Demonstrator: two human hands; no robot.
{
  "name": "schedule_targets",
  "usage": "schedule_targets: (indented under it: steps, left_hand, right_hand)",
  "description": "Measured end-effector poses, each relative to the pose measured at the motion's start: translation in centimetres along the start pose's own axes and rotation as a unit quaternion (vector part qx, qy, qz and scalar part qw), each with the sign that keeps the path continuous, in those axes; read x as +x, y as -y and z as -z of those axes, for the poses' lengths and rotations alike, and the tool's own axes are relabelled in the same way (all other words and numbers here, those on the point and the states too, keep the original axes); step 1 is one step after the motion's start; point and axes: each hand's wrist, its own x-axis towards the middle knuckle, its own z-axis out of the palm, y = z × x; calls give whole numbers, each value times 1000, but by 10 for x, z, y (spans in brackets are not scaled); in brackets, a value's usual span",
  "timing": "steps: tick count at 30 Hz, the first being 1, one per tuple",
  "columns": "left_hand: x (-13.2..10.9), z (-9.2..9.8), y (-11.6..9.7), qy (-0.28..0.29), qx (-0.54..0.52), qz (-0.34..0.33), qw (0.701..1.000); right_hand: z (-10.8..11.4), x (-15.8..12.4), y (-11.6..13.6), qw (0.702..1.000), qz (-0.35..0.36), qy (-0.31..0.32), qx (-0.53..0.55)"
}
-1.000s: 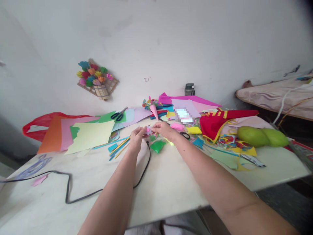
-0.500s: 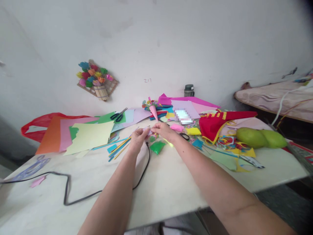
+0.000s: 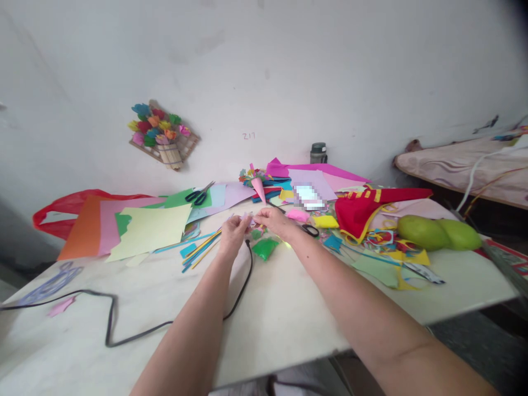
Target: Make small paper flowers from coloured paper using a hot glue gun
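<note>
Near the middle of the table, my left hand (image 3: 234, 234) and my right hand (image 3: 272, 220) meet with fingers pinched together. Between the fingertips is a small pale purple piece, too small to make out well. Just below my hands lies a green packet (image 3: 265, 249). Blue and yellow paper strips (image 3: 203, 250) lie left of my left hand. A pink paper cone (image 3: 259, 190) stands behind the fingers. Pink (image 3: 297, 215) and yellow (image 3: 325, 221) packets and black-handled scissors (image 3: 310, 230) lie beyond my right wrist.
A black cable (image 3: 140, 334) runs across the front left. Coloured sheets (image 3: 152, 231) and open scissors (image 3: 199, 195) lie back left. At right are a red cloth (image 3: 358, 213), paper scraps and green fruit (image 3: 424, 232). A bottle (image 3: 318, 153) stands by the wall.
My fingertips have shifted very slightly around the small piece. Otherwise the view has barely moved, and the things on the table lie as before.
</note>
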Motion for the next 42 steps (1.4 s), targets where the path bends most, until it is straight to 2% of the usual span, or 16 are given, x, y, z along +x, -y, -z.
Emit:
schedule_targets:
  steps: [4, 9, 13, 20, 24, 30, 37, 42]
  left_hand:
    - [-3, -1, -4, 11, -19, 8, 1000]
    - [-6, 2, -9, 43, -92, 16, 995]
    - [-4, 4, -9, 37, -109, 29, 993]
    - [-4, 2, -11, 32, -122, 43, 991]
    - [-6, 2, -14, 29, -135, 54, 989]
    - [-5, 2, -10, 42, -124, 43, 990]
    - [-1, 0, -5, -1, -112, 23, 993]
    - [-4, -2, -8, -2, -137, 33, 990]
  right_hand:
    - [1, 1, 0, 1000, 8, 8, 17]
    - [2, 1, 2, 999, 25, 18, 28]
    - [2, 0, 3, 999, 28, 31, 18]
    - [2, -1, 5, 1000, 25, 3, 10]
    - [2, -3, 8, 1000, 17, 13, 16]
    - [1, -4, 9, 1000, 21, 18, 14]
    - [2, -3, 6, 999, 1, 28, 40]
    - [-1, -2, 5, 999, 13, 15, 39]
